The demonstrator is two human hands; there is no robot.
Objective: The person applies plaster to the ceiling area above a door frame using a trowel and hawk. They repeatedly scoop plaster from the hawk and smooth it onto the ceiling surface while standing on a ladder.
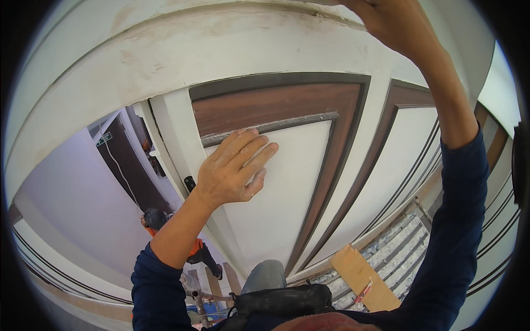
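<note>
1. The left hand [234,168] is showing before the left panel [281,193].
2. The right hand [381,22] is showing above the right panel [406,149].
3. A board [356,267] is lying on the slats [406,243], bearing a small tool [362,293].

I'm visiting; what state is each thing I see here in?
Left hand: open, nothing visible in it
Right hand: raised, partly out of picture
Dark trim strip: dusted whitish
White beam: smudged brownish
Plywood board: lying on slatted platform
Red tool: lying on board
</note>
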